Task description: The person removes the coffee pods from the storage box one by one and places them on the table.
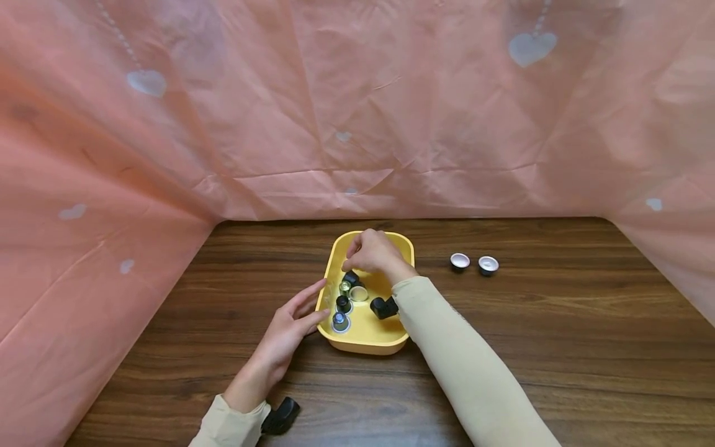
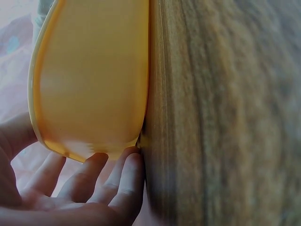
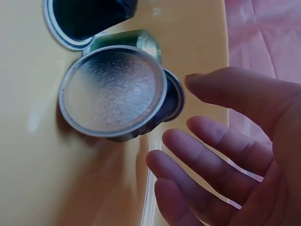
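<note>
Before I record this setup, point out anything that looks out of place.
Two coffee capsules sit on the wood-grain table, right of the yellow tray, while several other capsules lie inside it. That split looks slightly odd; no spill shows.

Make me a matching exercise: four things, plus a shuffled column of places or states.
1. Yellow tray
2. Left hand
3. Right hand
4. Pair of pale-topped capsules

A. Above the tray's inside
B. On the wooden table, right of the tray
C. Contains several capsules
D. Touches the tray's left side

Pairs: 1-C, 2-D, 3-A, 4-B
</note>
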A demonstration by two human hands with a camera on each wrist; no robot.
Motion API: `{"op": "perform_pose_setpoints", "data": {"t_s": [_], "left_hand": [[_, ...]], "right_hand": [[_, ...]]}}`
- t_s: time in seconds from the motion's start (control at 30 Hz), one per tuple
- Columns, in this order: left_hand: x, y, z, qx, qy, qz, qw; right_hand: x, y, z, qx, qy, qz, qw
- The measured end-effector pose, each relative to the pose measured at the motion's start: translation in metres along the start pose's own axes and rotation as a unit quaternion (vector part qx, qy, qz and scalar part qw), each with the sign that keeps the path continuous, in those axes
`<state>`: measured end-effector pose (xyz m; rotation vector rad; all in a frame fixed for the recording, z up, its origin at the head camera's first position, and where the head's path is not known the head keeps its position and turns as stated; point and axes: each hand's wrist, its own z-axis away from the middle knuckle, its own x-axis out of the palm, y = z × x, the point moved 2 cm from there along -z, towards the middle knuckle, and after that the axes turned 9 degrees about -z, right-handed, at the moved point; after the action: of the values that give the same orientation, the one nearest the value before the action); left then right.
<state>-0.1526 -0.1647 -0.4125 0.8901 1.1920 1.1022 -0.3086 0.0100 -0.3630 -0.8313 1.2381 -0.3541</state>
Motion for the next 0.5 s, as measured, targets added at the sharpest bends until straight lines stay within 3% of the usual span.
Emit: {"op": "perform_pose_setpoints", "data": {"t_s": [0.2, 0.5], "left_hand": [[-0.0003, 0.0006, 0.0005, -0.003, -0.001, -0.004, 1.0000], [0.0021, 0.0000, -0.0015, 0.004, 0.001, 0.004, 1.0000]], "right_hand": [[0.0017, -0.0002, 0.0020, -0.004, -0.005, 0.022, 1.000], [0.0016, 0.0017, 0.0040, -0.001, -0.049, 0.043, 0.998]]}}
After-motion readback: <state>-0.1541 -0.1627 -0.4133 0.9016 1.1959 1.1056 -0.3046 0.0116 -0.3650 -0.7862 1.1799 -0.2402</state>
